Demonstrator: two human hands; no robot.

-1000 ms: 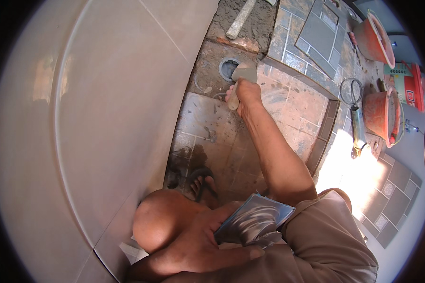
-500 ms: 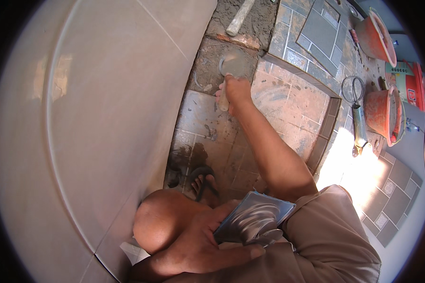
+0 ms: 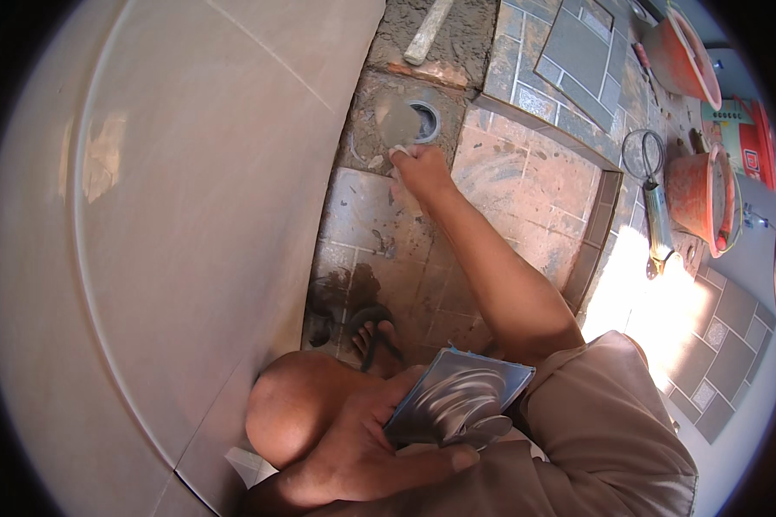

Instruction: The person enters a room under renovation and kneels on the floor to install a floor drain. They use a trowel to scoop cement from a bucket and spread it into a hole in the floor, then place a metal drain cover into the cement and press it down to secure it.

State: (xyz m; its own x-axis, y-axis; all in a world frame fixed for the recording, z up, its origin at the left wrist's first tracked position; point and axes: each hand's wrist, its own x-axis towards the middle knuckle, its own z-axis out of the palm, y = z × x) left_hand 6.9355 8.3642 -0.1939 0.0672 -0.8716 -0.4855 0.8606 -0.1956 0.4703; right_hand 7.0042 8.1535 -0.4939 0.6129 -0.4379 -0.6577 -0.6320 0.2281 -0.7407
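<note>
My right hand (image 3: 421,175) is closed around the handle of a trowel. The trowel's mortar-coated blade (image 3: 397,121) lies over grey mortar (image 3: 369,129), just left of a round drain pipe opening (image 3: 425,122). Down by my knees, my left hand (image 3: 353,439) grips a square metal floor drain (image 3: 453,392) between thumb and fingers. Its shiny face carries curved streaks, its edge looks bluish, and a round part sticks out near my thumb.
A wooden-handled tool (image 3: 427,34) lies on the wet mortar bed beyond the pipe. A large tiled wall (image 3: 207,215) rises at left. A raised tiled ledge (image 3: 526,116) with a loose tile runs at right, with buckets (image 3: 698,198) and a grinder-like power tool (image 3: 657,224) farther right.
The trowel blade has shifted left, off the drain pipe, so the round opening now shows. My right hand moved slightly with it; my left hand still holds the floor drain.
</note>
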